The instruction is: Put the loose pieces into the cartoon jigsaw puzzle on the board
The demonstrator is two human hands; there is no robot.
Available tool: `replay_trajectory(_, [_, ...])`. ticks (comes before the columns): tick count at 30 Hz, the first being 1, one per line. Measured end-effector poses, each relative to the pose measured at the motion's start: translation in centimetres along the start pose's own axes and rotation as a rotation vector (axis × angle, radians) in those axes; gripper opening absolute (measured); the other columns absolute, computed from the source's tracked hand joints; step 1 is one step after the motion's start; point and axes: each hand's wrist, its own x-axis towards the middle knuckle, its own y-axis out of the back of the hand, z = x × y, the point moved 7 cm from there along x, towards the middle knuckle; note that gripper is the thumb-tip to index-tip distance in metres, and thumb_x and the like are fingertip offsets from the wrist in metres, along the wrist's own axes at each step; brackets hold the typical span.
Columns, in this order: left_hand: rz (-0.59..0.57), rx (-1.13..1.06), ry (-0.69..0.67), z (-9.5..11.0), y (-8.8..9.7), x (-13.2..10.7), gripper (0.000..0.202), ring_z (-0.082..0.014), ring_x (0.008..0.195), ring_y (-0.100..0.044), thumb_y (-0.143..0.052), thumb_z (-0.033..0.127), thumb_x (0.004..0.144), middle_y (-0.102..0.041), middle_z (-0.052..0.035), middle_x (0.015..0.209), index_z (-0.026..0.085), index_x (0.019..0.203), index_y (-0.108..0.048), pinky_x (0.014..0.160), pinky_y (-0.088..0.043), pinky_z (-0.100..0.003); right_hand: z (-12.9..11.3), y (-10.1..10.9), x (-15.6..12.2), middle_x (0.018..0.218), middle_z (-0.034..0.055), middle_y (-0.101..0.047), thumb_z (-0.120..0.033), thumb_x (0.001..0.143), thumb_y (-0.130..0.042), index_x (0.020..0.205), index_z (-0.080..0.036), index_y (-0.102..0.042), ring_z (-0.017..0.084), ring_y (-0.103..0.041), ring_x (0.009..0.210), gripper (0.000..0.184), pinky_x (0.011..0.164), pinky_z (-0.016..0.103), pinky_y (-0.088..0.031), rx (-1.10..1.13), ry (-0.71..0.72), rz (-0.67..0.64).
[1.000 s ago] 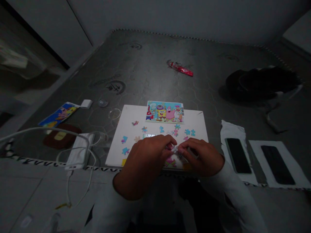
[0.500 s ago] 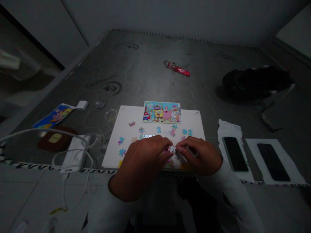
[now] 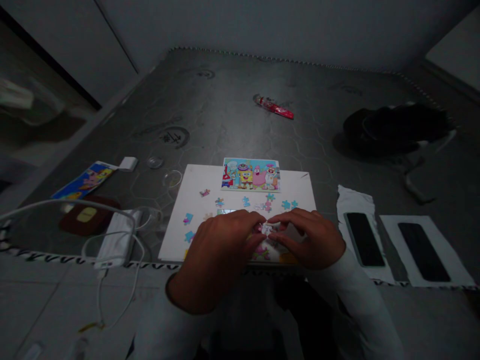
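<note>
A white board (image 3: 195,177) lies on the dark mat before me, with a colourful cartoon reference picture (image 3: 250,174) at its far edge. Several loose jigsaw pieces (image 3: 244,201) are scattered across its middle. At the near edge lies a partly joined puzzle section (image 3: 268,251), mostly hidden under my hands. My left hand (image 3: 217,250) and my right hand (image 3: 309,237) meet fingertip to fingertip over it. Both pinch and press a small pale puzzle piece (image 3: 266,229) between them.
Two dark phones (image 3: 362,238) (image 3: 423,244) lie on white paper to the right. A white charger block with cables (image 3: 116,235) and a brown pouch (image 3: 87,215) sit to the left, beside a cartoon card (image 3: 83,181). A red wrapper (image 3: 273,107) and black cloth (image 3: 397,127) lie farther away.
My hands stay together over the near puzzle section. The fingers of my right hand have spread flatter and pressed down onto the pale piece.
</note>
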Motion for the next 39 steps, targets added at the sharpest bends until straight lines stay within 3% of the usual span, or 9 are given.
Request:
replay_trajectory(6, [0.053,0.000,0.002,0.1,0.6,-0.2,0.030,-0.0184,0.087,-0.072,-0.071,0.033,0.083,-0.075,0.0064,0.100,0.031,0.111,-0.062,0.070,-0.048,-0.029,-0.8,0.5,0.0,0.075,-0.0051,-0.070,-0.035,0.084,-0.072,0.101,-0.023,-0.070,0.012,-0.063,0.067,0.021,0.064,0.028,-0.036,-0.007,0.094,0.056])
replay_trajectory(21, [0.120,0.062,-0.057,0.8,1.3,-0.3,0.021,-0.0166,0.079,-0.072,-0.069,0.038,0.085,-0.077,0.0049,0.093,0.029,0.105,-0.067,0.063,-0.045,-0.026,-1.0,0.8,0.0,0.074,-0.0034,-0.071,-0.043,0.094,-0.056,0.102,-0.024,-0.072,0.013,-0.066,0.070,0.026,0.061,0.029,-0.036,-0.111,0.177,0.091])
replay_trajectory(32, [0.063,0.105,-0.020,0.3,0.5,0.0,0.018,-0.0190,0.079,-0.072,-0.066,0.038,0.087,-0.076,0.0022,0.096,0.029,0.102,-0.071,0.065,-0.048,-0.029,-0.7,0.5,-0.1,0.076,-0.0032,-0.072,-0.045,0.093,-0.058,0.101,-0.024,-0.073,0.015,-0.066,0.072,0.027,0.063,0.030,-0.035,-0.105,0.136,0.070])
replay_trajectory(39, [-0.005,0.054,0.024,-0.1,-0.2,0.0,0.018,-0.0214,0.086,-0.071,-0.065,0.038,0.087,-0.075,0.0020,0.100,0.028,0.102,-0.068,0.074,-0.050,-0.034,-0.3,0.2,-0.3,0.077,-0.0026,-0.073,-0.045,0.092,-0.060,0.102,-0.025,-0.073,0.016,-0.066,0.072,0.026,0.064,0.031,-0.034,-0.117,0.110,0.035])
